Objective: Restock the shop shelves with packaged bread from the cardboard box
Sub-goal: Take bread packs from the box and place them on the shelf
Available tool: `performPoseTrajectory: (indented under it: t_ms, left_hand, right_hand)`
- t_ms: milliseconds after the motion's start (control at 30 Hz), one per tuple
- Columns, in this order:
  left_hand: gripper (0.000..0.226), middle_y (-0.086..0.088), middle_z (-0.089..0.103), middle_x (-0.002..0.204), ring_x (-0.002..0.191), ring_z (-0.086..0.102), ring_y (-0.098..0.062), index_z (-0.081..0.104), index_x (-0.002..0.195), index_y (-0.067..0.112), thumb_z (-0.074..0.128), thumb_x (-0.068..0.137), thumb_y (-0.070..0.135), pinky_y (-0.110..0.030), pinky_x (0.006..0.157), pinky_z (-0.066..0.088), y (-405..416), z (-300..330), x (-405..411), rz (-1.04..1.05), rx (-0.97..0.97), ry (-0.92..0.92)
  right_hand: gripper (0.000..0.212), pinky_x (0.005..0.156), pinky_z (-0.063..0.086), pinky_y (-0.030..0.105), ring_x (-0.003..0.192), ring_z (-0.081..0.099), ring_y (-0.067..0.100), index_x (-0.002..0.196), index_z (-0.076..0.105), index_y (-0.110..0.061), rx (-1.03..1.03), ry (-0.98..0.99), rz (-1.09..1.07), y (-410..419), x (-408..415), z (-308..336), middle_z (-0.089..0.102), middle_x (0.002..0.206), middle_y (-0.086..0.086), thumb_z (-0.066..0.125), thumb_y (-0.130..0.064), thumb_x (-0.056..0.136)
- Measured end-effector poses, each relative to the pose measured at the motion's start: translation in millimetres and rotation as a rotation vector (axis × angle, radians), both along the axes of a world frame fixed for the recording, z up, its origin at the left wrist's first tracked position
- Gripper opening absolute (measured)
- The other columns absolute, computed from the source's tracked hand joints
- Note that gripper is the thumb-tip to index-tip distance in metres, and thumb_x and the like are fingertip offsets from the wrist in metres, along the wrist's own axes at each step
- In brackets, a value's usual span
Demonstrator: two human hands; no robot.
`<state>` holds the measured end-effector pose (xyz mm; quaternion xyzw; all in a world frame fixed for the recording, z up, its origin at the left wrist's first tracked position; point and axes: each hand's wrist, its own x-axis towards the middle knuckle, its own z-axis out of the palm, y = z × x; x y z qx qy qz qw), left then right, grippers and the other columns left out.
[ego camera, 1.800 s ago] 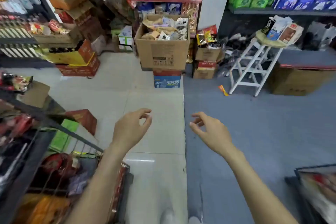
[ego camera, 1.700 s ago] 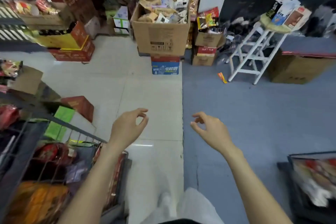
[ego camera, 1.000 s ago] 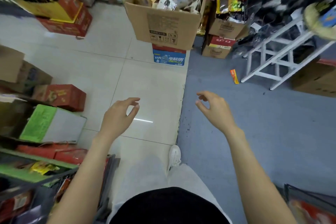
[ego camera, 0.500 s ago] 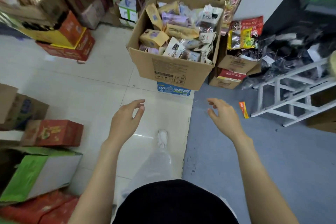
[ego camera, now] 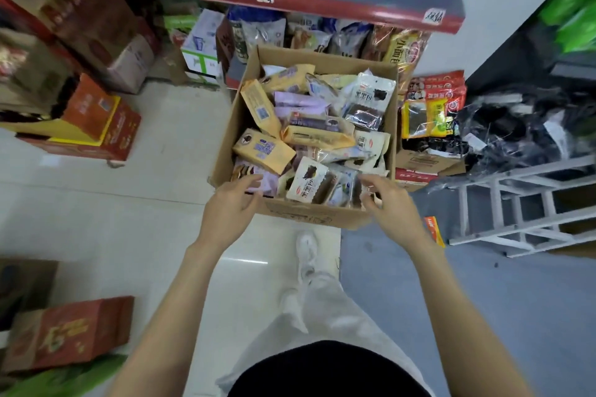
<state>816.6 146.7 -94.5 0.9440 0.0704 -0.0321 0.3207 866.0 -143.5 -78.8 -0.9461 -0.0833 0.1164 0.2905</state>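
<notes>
Reaching over the near rim of the cardboard box (ego camera: 300, 219), the left hand (ego camera: 230, 206) and right hand (ego camera: 392, 203) are hovering released, grasping nothing. A white bread packet (ego camera: 314, 185) is lying between them, its long axis slanting away, roughly equidistant from both.

Floor: pale glossy tiles (ego camera: 154, 203) on the left, meeting grey matting (ego camera: 483, 300) on the right along a straight seam. A ceiling light reflects on the tiles as a short bright streak. Fixtures: a grey shelf unit with a red edge strip (ego camera: 338, 8) carrying two handwritten labels (text not legible). A white wall panel (ego camera: 503, 3) stands to its right. A white step ladder (ego camera: 522, 203) stands on the matting. Red cartons (ego camera: 103, 126) are stacked along the left side.
</notes>
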Motion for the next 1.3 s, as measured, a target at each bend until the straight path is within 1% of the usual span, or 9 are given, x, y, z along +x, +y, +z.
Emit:
performPoseTrajectory:
  t_ms: [200, 367, 500, 533, 667, 800, 933, 1067, 1300]
  left_hand:
    - [0.033, -0.001, 0.064, 0.115, 0.104, 0.057, -0.024, 0.058, 0.124, 0.021, 0.058, 0.091, 0.022, -0.036, 0.078, 0.047, 11.1, -12.8, 80.8, 0.060, 0.042, 0.011]
    - [0.042, 0.001, 0.057, 0.121, 0.083, 0.049, -0.006, 0.053, 0.129, 0.022, 0.062, 0.088, 0.020, -0.022, 0.072, 0.034, 9.4, -11.8, 135.1, 0.130, 0.031, 0.020]
    - [0.058, -0.007, 0.051, 0.130, 0.108, 0.049, -0.016, 0.046, 0.136, 0.016, 0.069, 0.083, 0.017, 0.000, 0.084, 0.026, 13.7, -31.0, 176.5, 0.108, -0.014, 0.084]
    - [0.062, -0.009, 0.048, 0.134, 0.115, 0.047, -0.019, 0.043, 0.138, 0.016, 0.070, 0.082, 0.019, -0.001, 0.089, 0.025, 15.7, -37.7, 187.1, 0.103, -0.011, 0.116]
    - [0.076, -0.010, 0.036, 0.144, 0.131, 0.038, -0.028, 0.026, 0.145, 0.018, 0.067, 0.083, 0.035, -0.039, 0.103, 0.035, 21.4, -60.3, 230.8, 0.170, 0.031, 0.270]
    - [0.098, -0.015, 0.033, 0.146, 0.130, 0.040, -0.035, 0.007, 0.150, 0.020, 0.065, 0.078, 0.052, -0.045, 0.102, 0.037, 19.0, -78.7, 260.9, 0.289, -0.022, 0.408]
    - [0.108, -0.018, 0.025, 0.146, 0.125, 0.042, -0.039, -0.006, 0.150, 0.021, 0.067, 0.077, 0.052, -0.044, 0.096, 0.040, 10.6, -99.6, 274.3, 0.350, -0.039, 0.476]
    - [0.111, -0.018, 0.019, 0.144, 0.118, 0.046, -0.042, -0.007, 0.150, 0.021, 0.073, 0.074, 0.037, -0.045, 0.094, 0.042, 8.0, -112.2, 277.3, 0.403, -0.115, 0.438]
    - [0.104, -0.010, 0.039, 0.141, 0.126, 0.044, -0.027, 0.004, 0.151, 0.024, 0.076, 0.077, 0.025, -0.032, 0.093, 0.038, 44.5, -117.2, 262.7, 0.342, -0.300, 0.489]
  right_hand:
    - [0.034, 0.085, 0.049, 0.039, 0.112, 0.054, 0.023, 0.128, 0.052, -0.020, 0.004, 0.034, 0.068, 15.1, 102.1, -29.2, 0.057, 0.123, 0.005, 0.052, -0.020, 0.094]
    - [0.041, 0.091, 0.045, 0.040, 0.116, 0.049, 0.028, 0.135, 0.044, -0.021, -0.058, 0.112, 0.151, 26.8, 167.9, -41.9, 0.054, 0.125, 0.008, 0.051, -0.020, 0.094]
    - [0.051, 0.110, 0.030, 0.039, 0.132, 0.034, 0.028, 0.141, 0.037, -0.019, -0.139, 0.116, 0.226, 43.0, 200.8, -58.1, 0.040, 0.143, 0.006, 0.052, -0.020, 0.093]
    - [0.053, 0.111, 0.028, 0.040, 0.134, 0.031, 0.028, 0.143, 0.035, -0.020, -0.153, 0.135, 0.234, 47.3, 207.3, -64.7, 0.037, 0.146, 0.005, 0.053, -0.023, 0.093]
    - [0.062, 0.112, 0.028, 0.045, 0.138, 0.024, 0.028, 0.145, 0.029, -0.025, -0.230, 0.185, 0.270, 62.7, 230.6, -94.3, 0.029, 0.151, 0.003, 0.056, -0.036, 0.090]
    - [0.078, 0.115, 0.011, 0.046, 0.143, 0.012, 0.027, 0.147, 0.019, -0.029, -0.334, 0.284, 0.333, 74.4, 244.5, -114.0, 0.018, 0.154, 0.004, 0.060, -0.050, 0.084]
    - [0.095, 0.111, -0.003, 0.063, 0.145, 0.001, 0.033, 0.147, 0.005, -0.038, -0.447, 0.415, 0.354, 80.7, 249.5, -129.7, 0.002, 0.158, 0.003, 0.062, -0.064, 0.075]
    - [0.093, 0.112, 0.014, 0.058, 0.135, 0.024, 0.033, 0.144, 0.021, -0.030, -0.476, 0.390, 0.322, 86.1, 257.6, -128.1, 0.030, 0.143, 0.010, 0.058, -0.072, 0.071]
    - [0.085, 0.108, 0.030, 0.050, 0.131, 0.037, 0.035, 0.140, 0.024, -0.031, -0.519, 0.552, 0.507, 98.8, 261.1, -124.1, 0.036, 0.144, 0.011, 0.069, -0.056, 0.073]
